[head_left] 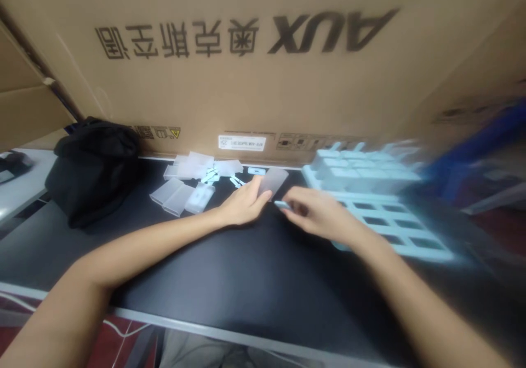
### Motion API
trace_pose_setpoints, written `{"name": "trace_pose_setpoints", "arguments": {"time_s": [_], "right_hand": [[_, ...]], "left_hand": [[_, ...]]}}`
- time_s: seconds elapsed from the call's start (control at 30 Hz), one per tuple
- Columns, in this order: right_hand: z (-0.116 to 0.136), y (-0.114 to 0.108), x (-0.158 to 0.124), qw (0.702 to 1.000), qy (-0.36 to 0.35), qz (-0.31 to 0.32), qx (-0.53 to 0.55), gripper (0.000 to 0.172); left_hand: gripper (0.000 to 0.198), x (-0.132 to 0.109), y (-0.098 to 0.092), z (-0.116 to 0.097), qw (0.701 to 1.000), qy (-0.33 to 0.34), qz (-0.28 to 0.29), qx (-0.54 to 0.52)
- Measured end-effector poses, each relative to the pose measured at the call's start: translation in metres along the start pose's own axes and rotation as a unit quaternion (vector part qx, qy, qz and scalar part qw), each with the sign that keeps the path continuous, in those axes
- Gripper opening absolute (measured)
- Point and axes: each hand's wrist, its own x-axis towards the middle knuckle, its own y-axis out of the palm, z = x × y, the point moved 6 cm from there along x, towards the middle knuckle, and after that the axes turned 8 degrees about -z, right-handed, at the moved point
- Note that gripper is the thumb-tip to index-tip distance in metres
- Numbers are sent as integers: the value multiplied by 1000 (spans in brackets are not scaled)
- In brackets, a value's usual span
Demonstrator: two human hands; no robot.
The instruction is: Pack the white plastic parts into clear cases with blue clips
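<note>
My left hand point(245, 202) is closed around a flat, translucent plastic case point(274, 182), tilted above the black tabletop. Just to its right, my right hand point(314, 211) pinches a small light-blue plastic piece point(282, 205) between thumb and fingers. The piece and the case are close but apart. Left of my hands lie several more translucent cases point(175, 195) and small light-blue strips point(210, 175). One case point(200, 198) there has a light-blue part at it. A light-blue slotted piece point(256, 170) lies behind my left hand.
A light-blue frame with rectangular openings point(400, 216) lies at the right, with a blurred group of light-blue blocks point(365, 173) behind it. A black cloth bag point(94, 165) sits at the left. A large cardboard box point(263, 94) walls off the back of the black table point(230, 280).
</note>
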Motion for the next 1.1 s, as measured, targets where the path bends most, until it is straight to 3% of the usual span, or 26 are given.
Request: {"name": "trace_pose_setpoints", "arguments": {"time_s": [0.07, 0.13, 0.27, 0.33, 0.5, 0.67, 0.77, 1.0, 1.1], "right_hand": [[5, 14, 0, 999, 3, 49, 18, 4], [6, 18, 1, 997, 24, 55, 40, 11], [-4, -6, 4, 983, 108, -124, 76, 32], [-8, -14, 4, 972, 129, -170, 97, 40], [-2, -12, 5, 993, 72, -75, 60, 25], [-6, -29, 1, 994, 56, -96, 5, 24], [-11, -38, -2, 991, 79, -105, -8, 24], [-15, -36, -2, 991, 73, -112, -16, 26], [-13, -33, -1, 991, 53, -123, 0, 28]], "left_hand": [[37, -1, -5, 1, 999, 3, -34, -26], [39, -3, -7, 0, 998, 23, -39, -37], [44, -6, -3, -6, 997, 79, 21, 14], [47, -7, -1, -11, 993, 102, 44, 47], [48, -7, -2, -20, 974, 123, 11, 191], [51, -9, -4, -15, 948, 41, 16, 315], [43, -11, -3, -10, 957, 6, 41, 286], [34, -10, 4, -6, 988, 121, 73, 64], [37, -6, 5, -1, 988, 121, 91, -35]]}}
